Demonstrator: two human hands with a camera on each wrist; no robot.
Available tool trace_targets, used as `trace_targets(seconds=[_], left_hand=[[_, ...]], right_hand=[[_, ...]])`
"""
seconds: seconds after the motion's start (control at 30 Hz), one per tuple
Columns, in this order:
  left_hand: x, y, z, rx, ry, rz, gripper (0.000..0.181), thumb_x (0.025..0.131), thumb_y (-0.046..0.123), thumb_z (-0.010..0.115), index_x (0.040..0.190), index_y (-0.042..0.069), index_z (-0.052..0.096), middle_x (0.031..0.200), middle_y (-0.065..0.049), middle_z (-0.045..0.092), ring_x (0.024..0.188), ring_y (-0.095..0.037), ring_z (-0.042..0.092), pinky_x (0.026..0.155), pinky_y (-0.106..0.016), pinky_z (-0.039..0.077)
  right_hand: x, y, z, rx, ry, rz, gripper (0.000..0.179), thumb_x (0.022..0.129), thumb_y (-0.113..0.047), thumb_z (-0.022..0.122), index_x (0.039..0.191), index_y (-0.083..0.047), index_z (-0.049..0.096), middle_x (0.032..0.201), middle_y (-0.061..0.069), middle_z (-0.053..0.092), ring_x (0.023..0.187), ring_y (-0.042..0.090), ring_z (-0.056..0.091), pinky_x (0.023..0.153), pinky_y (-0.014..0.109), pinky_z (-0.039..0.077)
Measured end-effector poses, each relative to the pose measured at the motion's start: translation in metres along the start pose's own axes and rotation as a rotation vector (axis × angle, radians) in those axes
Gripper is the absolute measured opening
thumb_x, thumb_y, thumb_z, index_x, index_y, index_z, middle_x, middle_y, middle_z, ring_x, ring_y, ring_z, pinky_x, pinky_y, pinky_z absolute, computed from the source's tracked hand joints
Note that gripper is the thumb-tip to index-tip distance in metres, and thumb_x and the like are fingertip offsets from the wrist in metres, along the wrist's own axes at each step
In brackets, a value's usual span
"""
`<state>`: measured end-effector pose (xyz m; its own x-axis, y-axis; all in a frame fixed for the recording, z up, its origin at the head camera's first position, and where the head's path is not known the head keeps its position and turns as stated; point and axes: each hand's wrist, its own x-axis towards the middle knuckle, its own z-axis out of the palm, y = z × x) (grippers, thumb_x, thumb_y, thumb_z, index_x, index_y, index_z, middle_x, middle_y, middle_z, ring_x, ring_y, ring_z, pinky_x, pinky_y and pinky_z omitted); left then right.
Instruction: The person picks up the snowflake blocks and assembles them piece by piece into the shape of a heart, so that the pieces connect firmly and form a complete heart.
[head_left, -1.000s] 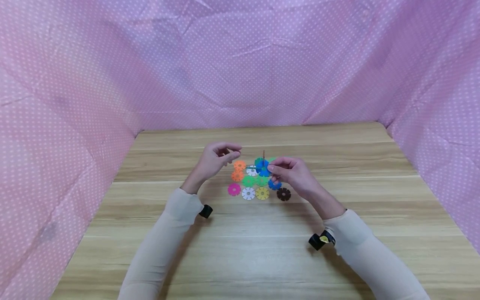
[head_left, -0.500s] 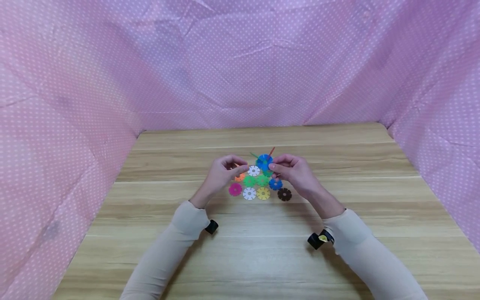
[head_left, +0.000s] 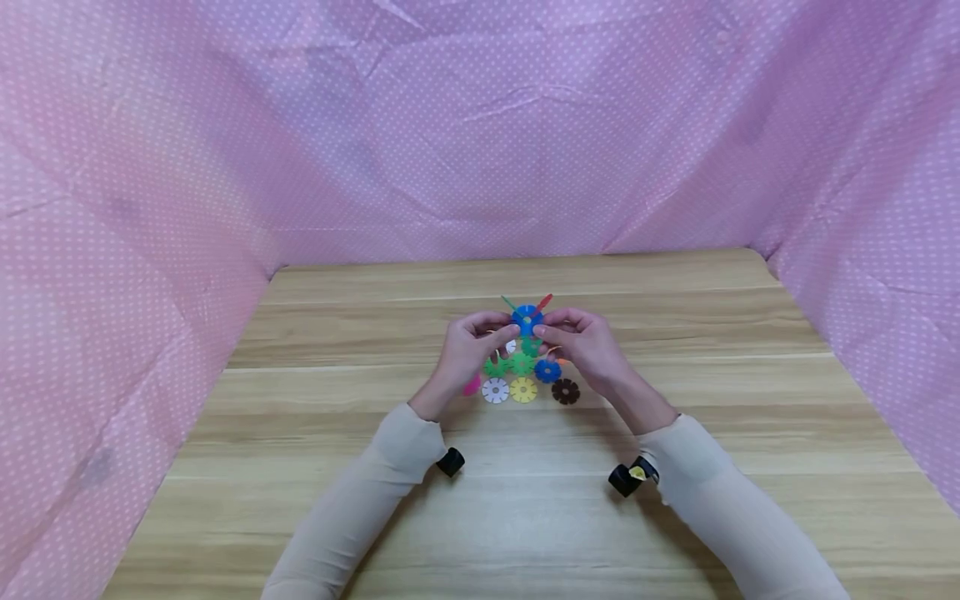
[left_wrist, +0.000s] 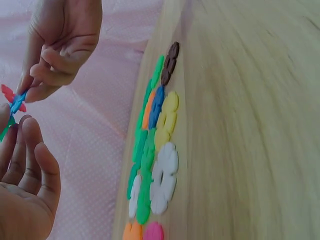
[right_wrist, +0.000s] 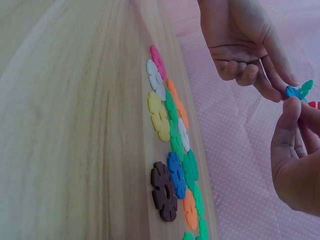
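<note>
Above the table, a blue slotted flower disc [head_left: 527,319] is held up between both hands. A green disc [head_left: 509,302] juts from its upper left edge and a red disc [head_left: 544,302] from its upper right, each seen nearly edge-on. My left hand [head_left: 467,354] pinches the blue disc's left side between thumb and fingers. On the opposite side, my right hand [head_left: 592,352] grips it the same way. The left wrist view has the joined pieces at its left edge, with the blue disc [left_wrist: 18,102] between the fingertips of both hands.
Loose flower discs lie flat below the hands: white [head_left: 495,391], yellow [head_left: 523,390], dark brown [head_left: 566,392], blue [head_left: 547,372], pink [head_left: 472,385] and several green ones [head_left: 522,363]. Orange discs [right_wrist: 190,209] show in the right wrist view. Pink dotted cloth [head_left: 480,167] hangs behind the wooden table [head_left: 525,517].
My left hand has moved right and taken hold of the blue disc's left side. The joined discs have turned and risen slightly, so the green and red pieces now point up in a V.
</note>
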<state>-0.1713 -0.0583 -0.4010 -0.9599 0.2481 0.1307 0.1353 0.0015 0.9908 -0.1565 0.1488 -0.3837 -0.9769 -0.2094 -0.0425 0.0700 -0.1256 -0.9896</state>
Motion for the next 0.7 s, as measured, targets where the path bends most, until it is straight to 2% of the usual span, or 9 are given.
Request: trace_targets(seconds=[0.1, 0.27, 0.33, 0.53, 0.7], left_hand=[[0.0, 0.001, 0.004, -0.017, 0.013, -0.005, 0.024, 0.095, 0.017, 0.073, 0.108, -0.003, 0.072, 0.083, -0.008, 0.071, 0.062, -0.016, 0.061, 0.055, -0.027, 0.051], [0.004, 0.001, 0.008, -0.064, 0.046, -0.021, 0.019, 0.094, 0.012, 0.073, 0.104, -0.003, 0.072, 0.093, -0.031, 0.067, 0.059, -0.014, 0.059, 0.053, -0.022, 0.048], [0.005, 0.002, 0.009, -0.07, 0.059, -0.031, 0.018, 0.094, 0.011, 0.073, 0.104, -0.004, 0.071, 0.096, -0.034, 0.066, 0.058, -0.015, 0.058, 0.052, -0.022, 0.048], [0.006, 0.0, 0.006, -0.053, 0.107, -0.063, 0.017, 0.094, 0.013, 0.074, 0.103, -0.001, 0.072, 0.086, -0.008, 0.072, 0.056, -0.013, 0.054, 0.052, -0.021, 0.047], [0.006, -0.003, -0.001, -0.037, 0.139, -0.079, 0.017, 0.093, 0.014, 0.074, 0.105, 0.001, 0.073, 0.087, -0.007, 0.072, 0.056, -0.014, 0.051, 0.051, -0.02, 0.045]], right_hand=[[0.001, 0.001, 0.001, 0.003, -0.001, 0.009, 0.012, 0.096, -0.005, 0.068, 0.105, 0.002, 0.065, 0.086, 0.006, 0.073, 0.071, 0.017, 0.066, 0.067, 0.029, 0.057], [0.004, 0.001, 0.001, -0.007, 0.002, 0.018, 0.015, 0.097, -0.007, 0.068, 0.107, 0.004, 0.064, 0.086, 0.006, 0.071, 0.071, 0.017, 0.065, 0.066, 0.028, 0.057], [0.005, 0.001, 0.001, -0.025, 0.003, 0.016, 0.017, 0.097, -0.008, 0.068, 0.108, 0.004, 0.063, 0.086, 0.006, 0.071, 0.071, 0.017, 0.064, 0.066, 0.029, 0.057], [0.006, 0.003, -0.008, -0.128, -0.02, 0.003, 0.026, 0.096, -0.012, 0.07, 0.115, 0.005, 0.064, 0.093, 0.006, 0.07, 0.077, 0.021, 0.066, 0.069, 0.033, 0.059], [0.01, 0.006, -0.025, -0.231, -0.02, 0.016, 0.031, 0.096, -0.015, 0.071, 0.118, 0.005, 0.064, 0.097, 0.006, 0.067, 0.081, 0.023, 0.064, 0.071, 0.036, 0.059]])
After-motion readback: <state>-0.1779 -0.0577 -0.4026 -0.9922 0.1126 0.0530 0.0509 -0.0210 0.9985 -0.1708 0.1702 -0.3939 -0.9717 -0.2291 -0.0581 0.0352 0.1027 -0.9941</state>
